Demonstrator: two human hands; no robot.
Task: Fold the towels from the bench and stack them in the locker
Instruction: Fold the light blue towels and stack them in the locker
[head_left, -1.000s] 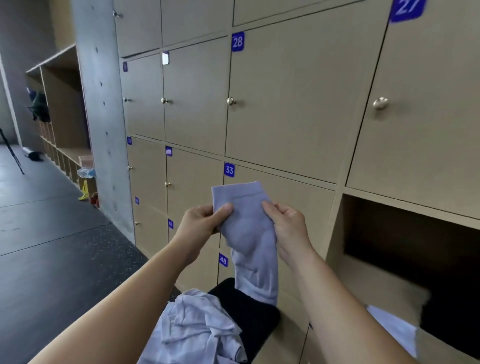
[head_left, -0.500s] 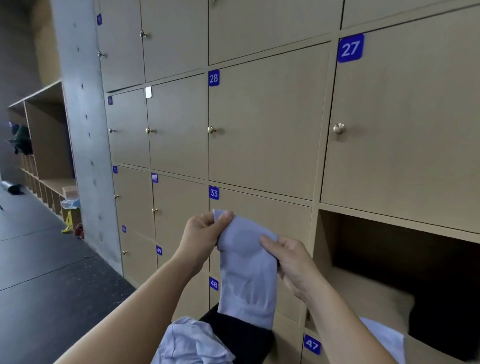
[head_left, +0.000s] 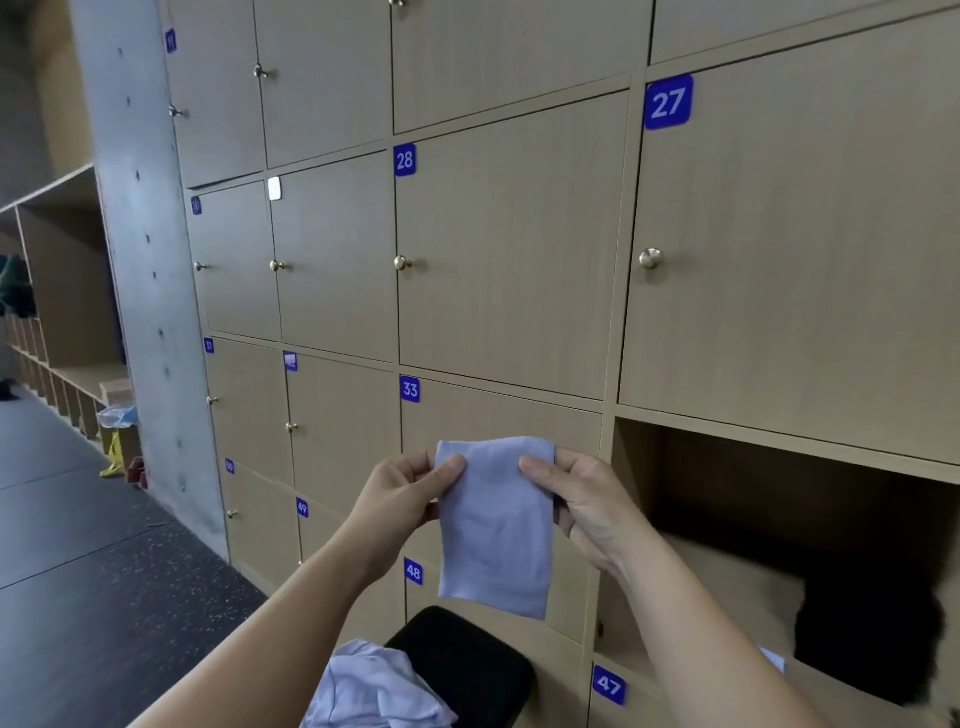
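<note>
my left hand (head_left: 400, 499) and right hand (head_left: 587, 499) pinch the top corners of a folded lilac towel (head_left: 496, 525), hanging before locker 33; crumpled towels (head_left: 369, 691) on the black bench (head_left: 467, 660) edge below.

The towel (head_left: 496, 525) is showing smooth, matt cloth. The locker doors (head_left: 509, 249) are presenting matt wood-grain panels. Their knobs (head_left: 650, 257) are gleaming as polished metal. The pillar (head_left: 140, 260) is showing rough concrete.

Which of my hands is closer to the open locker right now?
Right. The right hand pinches the towel by its top corner just left of the open locker; the left hand pinches the other corner, farther left.
</note>
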